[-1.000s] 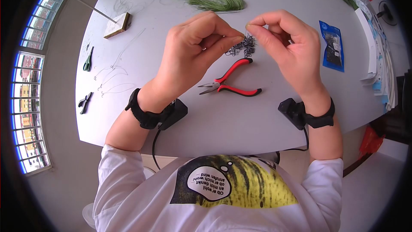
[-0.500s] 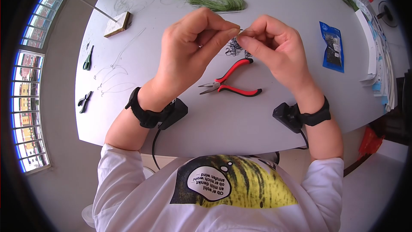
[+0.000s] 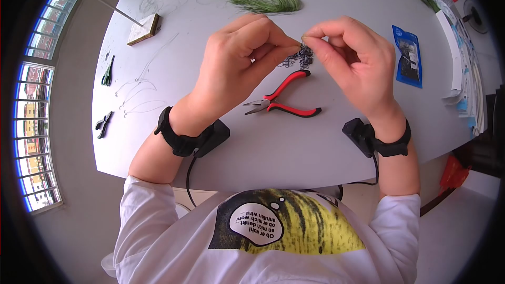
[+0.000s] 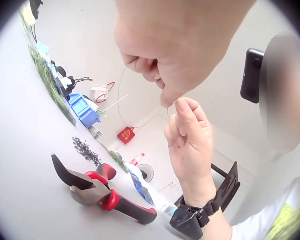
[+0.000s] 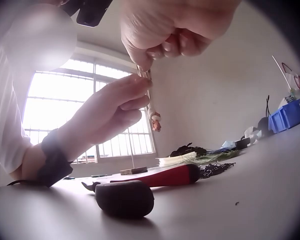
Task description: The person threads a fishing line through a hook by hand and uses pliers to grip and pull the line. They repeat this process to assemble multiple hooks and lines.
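Note:
My left hand (image 3: 236,55) and right hand (image 3: 365,66) are raised close together above the table, thumb and forefinger of each pinched together. Between their fingertips, the left wrist view shows a short stretch of thin thread (image 4: 167,111); a longer pale loop of it trails from the left hand's curled fingers. Whatever else the fingertips cover is hidden. Just below and behind them lies a tangled pile of small dark metal pieces (image 3: 304,59). Nearer my body, red-and-black pliers (image 3: 269,106) rest on the table with their jaws apart.
A green strand bundle (image 3: 258,0) lies at the back, a blue packet (image 3: 407,58) at the right. To the left are a wooden block (image 3: 143,30) with a rod, green scissors (image 3: 108,75), a small black tool (image 3: 104,125) and thin curved strands. Papers (image 3: 463,84) line the right edge.
My right hand moved left until its fingertips met the left hand's, then drew back right, leaving a small gap. The left hand shifted slightly left and back. The pliers have not moved.

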`<state>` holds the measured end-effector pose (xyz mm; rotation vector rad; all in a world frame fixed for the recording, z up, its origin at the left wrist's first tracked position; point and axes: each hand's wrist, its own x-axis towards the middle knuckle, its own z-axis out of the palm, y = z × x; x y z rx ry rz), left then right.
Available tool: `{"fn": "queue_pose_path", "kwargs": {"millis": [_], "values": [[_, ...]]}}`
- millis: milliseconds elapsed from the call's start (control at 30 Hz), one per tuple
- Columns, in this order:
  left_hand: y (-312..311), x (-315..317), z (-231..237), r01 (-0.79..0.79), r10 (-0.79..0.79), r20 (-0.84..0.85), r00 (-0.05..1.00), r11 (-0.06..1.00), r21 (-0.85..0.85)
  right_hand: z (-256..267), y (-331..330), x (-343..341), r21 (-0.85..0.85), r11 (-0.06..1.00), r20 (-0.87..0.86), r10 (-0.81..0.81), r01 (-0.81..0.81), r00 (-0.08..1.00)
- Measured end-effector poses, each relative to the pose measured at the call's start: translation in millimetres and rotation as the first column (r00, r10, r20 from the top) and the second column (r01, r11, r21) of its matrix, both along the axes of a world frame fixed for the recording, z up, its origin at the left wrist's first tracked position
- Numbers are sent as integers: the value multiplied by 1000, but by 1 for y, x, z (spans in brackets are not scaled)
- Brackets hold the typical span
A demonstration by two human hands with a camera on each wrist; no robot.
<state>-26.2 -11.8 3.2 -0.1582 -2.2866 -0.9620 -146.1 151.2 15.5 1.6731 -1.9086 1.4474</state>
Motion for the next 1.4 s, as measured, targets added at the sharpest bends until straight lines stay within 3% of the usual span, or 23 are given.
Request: {"fn": "queue_pose_path", "kwargs": {"millis": [67, 133, 167, 233, 267, 333, 467, 567, 633, 667, 733, 767, 833, 967, 1100, 1200, 1233, 1300, 1400], "values": [[0, 0, -1, 14, -14, -7, 1000, 1000, 3, -2, 0, -2, 36, 999, 80, -2, -1, 997], [0, 0, 0, 27, -27, -23, 999, 1000, -1, -4, -1, -4, 82, 994, 323, 44, -74, 945], [0, 0, 0, 28, -28, -23, 999, 1000, -1, -7, -3, -5, 82, 994, 323, 43, -74, 945], [0, 0, 0, 23, -24, -20, 1000, 1000, -5, -15, -7, -7, 19, 984, 548, 138, -177, 825], [-1, 0, 0, 23, -23, -21, 1000, 1000, -5, -17, -8, -8, 19, 984, 548, 138, -177, 825], [-2, 0, -1, 27, -28, -38, 999, 1000, -8, -19, -10, -7, 25, 970, 695, 156, -240, 702], [0, 1, 1, -2, 4, -43, 999, 999, 47, -23, -11, -4, 2, 959, 739, 190, -284, 646], [0, 3, 4, -40, 40, -21, 999, 999, 18, -23, -9, 0, 26, 952, 716, 196, -306, 670], [1, 2, 4, -61, 62, -27, 998, 998, 28, -22, -7, 3, 101, 969, 500, 147, -226, 853], [1, 2, 4, -63, 64, -27, 998, 998, 28, -21, -6, 5, 101, 969, 500, 148, -227, 853], [0, 1, 3, -74, 74, -39, 996, 997, 8, -17, -6, 8, 73, 986, 171, 138, -152, 976], [0, 1, 2, -74, 74, -39, 996, 997, 9, -15, -6, 7, 73, 986, 171, 138, -153, 976], [0, 1, 1, -72, 71, -30, 997, 997, -20, -12, -6, 7, 9, 994, -146, 108, -108, 983], [-2, 0, 1, -56, 50, -61, 997, 992, -111, -3, -4, 6, -70, 994, -150, 68, -79, 986], [0, -1, 2, -20, 16, -44, 999, 994, -109, -4, -2, 1, -50, 999, 34, 23, -21, 999], [1, 0, 2, 9, -11, -30, 1000, 997, -78, -6, -2, -2, 22, 999, 313, 40, -49, 949], [1, 0, 2, 26, -27, -26, 999, 998, -56, -8, -3, -4, 22, 999, 314, 39, -48, 949], [1, 0, 2, 28, -30, -30, 999, 998, -52, -12, -4, -6, 19, 991, 525, 105, -135, 844], [1, 0, 1, 29, -31, -43, 999, 999, -38, -19, -8, -8, 10, 979, 639, 151, -204, 754]]}}
